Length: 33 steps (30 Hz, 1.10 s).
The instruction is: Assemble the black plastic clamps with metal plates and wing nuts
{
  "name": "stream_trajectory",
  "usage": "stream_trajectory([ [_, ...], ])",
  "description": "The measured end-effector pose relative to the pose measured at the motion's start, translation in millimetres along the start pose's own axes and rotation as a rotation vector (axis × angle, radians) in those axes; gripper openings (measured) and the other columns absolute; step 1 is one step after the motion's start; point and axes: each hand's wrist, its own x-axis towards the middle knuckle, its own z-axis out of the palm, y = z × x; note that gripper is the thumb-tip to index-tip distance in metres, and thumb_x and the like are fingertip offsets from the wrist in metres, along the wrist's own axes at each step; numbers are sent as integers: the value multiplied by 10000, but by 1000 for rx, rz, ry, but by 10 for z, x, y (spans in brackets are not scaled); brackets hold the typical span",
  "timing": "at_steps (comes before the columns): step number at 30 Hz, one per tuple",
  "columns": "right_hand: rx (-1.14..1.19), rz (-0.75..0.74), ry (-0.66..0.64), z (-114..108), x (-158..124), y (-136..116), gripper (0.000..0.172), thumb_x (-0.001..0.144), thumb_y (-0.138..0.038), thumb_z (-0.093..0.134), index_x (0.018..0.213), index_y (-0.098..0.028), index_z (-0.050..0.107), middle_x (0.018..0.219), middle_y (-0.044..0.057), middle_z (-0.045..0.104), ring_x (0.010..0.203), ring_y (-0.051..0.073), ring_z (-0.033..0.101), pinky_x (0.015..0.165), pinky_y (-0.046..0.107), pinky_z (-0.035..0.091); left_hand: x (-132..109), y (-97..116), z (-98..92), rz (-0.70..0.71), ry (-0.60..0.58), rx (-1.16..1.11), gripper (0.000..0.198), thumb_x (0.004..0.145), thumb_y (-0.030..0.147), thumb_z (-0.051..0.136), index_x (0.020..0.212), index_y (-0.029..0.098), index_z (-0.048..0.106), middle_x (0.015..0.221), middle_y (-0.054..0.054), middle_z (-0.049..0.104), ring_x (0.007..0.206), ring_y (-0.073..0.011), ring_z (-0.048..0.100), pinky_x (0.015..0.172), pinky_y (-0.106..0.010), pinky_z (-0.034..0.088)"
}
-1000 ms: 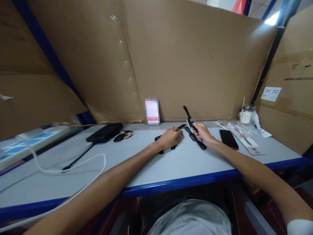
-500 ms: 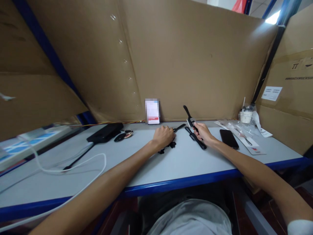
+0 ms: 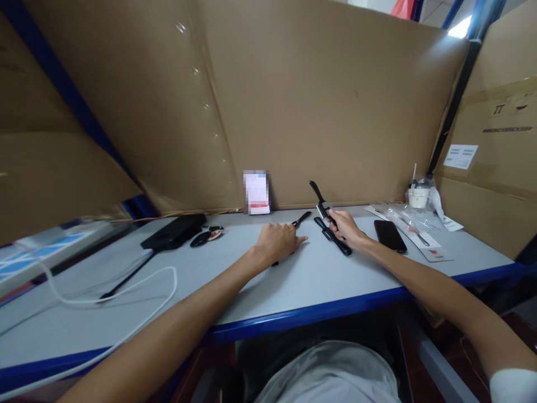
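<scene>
My right hand point(image 3: 346, 229) is wrapped round a slim black long-handled tool point(image 3: 317, 193), whose upper end tilts up and left. A silvery part point(image 3: 322, 211) shows on it just above my fingers. Beneath that hand a similar black tool point(image 3: 331, 235) lies slantwise on the table. My left hand point(image 3: 277, 242) rests palm down with fingers curled and thumb pointing right. Beyond its fingers sticks out a third black handle point(image 3: 302, 217), and a small dark piece point(image 3: 275, 263) shows below the hand. What lies under that palm is hidden.
A phone point(image 3: 257, 193) with a lit screen leans on the cardboard wall. To the right are a dark phone point(image 3: 390, 236), clear packaging point(image 3: 413, 221) and a white cup point(image 3: 418, 197). A black box point(image 3: 174, 230), oval items point(image 3: 200, 239), a white cable point(image 3: 172, 285) and a power strip point(image 3: 54, 246) lie left.
My left thumb has swung out to the right, and that hand now covers the small black pieces that showed beneath it. The right hand keeps its hold on the black tool.
</scene>
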Motion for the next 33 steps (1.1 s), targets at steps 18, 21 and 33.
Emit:
stream_trajectory([
  [18, 5, 3, -21, 0, -6, -4, 353, 1054, -331, 439, 744, -172, 495, 462, -88, 393, 306, 33, 242, 316, 181, 142, 47, 46, 76, 114, -4, -44, 561, 1029, 507, 333, 1171, 74, 660, 1025, -262, 730, 1004, -375, 716, 827, -434, 516],
  [21, 6, 2, -16, 1, -1, -3, 353, 1058, -326, 429, 749, -171, 498, 457, -91, 390, 304, 33, 239, 315, 180, 142, 13, 78, 53, 36, 19, -48, 677, 1016, 595, 272, 1145, 66, 675, 1005, -272, 731, 971, -386, 720, 805, -440, 513],
  [33, -2, -4, -8, 4, 29, 33, 358, 1044, -356, 467, 738, -173, 503, 457, -91, 393, 304, 32, 240, 318, 187, 143, 9, 181, 76, 80, -27, -79, 494, 1031, 426, 337, 1268, 44, 542, 1023, -261, 727, 1017, -383, 710, 828, -461, 520],
])
